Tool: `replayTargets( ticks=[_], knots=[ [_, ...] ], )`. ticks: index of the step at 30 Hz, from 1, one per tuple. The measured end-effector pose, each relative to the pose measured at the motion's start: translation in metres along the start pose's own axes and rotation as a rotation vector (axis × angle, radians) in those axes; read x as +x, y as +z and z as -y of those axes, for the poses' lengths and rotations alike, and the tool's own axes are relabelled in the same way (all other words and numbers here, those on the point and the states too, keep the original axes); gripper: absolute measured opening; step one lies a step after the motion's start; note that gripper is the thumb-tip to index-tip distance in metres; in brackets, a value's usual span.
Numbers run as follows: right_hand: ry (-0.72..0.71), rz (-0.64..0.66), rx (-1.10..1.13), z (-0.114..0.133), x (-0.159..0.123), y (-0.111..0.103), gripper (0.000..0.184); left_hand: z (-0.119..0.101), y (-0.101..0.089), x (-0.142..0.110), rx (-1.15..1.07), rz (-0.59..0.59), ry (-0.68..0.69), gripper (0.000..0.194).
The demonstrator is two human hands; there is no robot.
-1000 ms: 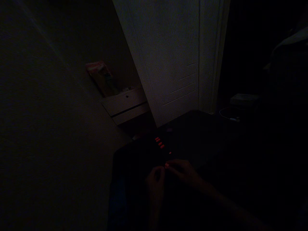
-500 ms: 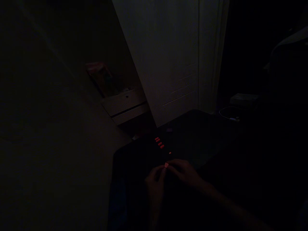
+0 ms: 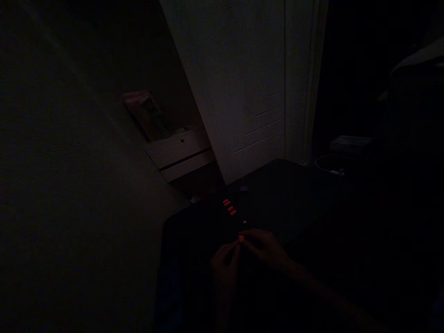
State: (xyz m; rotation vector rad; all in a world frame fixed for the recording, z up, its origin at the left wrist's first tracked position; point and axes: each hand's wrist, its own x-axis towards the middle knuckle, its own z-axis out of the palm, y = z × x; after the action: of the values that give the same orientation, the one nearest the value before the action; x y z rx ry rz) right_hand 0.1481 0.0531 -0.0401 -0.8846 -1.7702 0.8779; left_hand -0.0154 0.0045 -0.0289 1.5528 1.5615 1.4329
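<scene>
The scene is very dark. A small glowing orange-red piece (image 3: 241,238) is pinched between the fingertips of both hands; its exact kind is too dim to make out. My left hand (image 3: 224,260) grips it from the left with thumb and finger closed. From the right, my right hand (image 3: 265,245) holds it the same way, fingertips meeting those of the left. Just beyond the hands lies a smaller bright orange bit (image 3: 244,222) on the dark table (image 3: 277,189). Further off, several short red-orange sticks (image 3: 231,209) lie in a slanting row.
A small purplish object (image 3: 243,188) rests near the table's far edge. Behind stands a pale door-like panel (image 3: 243,92). Drawers (image 3: 183,150) with a reddish packet (image 3: 145,113) above are at back left. To the right are a pale box (image 3: 351,143) and a white cable (image 3: 322,163).
The held orange-red piece has turned slightly between the fingertips and shows a smaller face. Both hands stay almost in place.
</scene>
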Motion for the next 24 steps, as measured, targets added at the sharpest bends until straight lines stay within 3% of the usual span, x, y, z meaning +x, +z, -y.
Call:
replayTargets(
  ticks=[24],
  knots=[
    [0.031,-0.074,0.011,0.0005,0.0038,-0.0005,0.027,-0.009,-0.0004,-0.0006,0.0,0.088,0.123,0.023]
  ],
)
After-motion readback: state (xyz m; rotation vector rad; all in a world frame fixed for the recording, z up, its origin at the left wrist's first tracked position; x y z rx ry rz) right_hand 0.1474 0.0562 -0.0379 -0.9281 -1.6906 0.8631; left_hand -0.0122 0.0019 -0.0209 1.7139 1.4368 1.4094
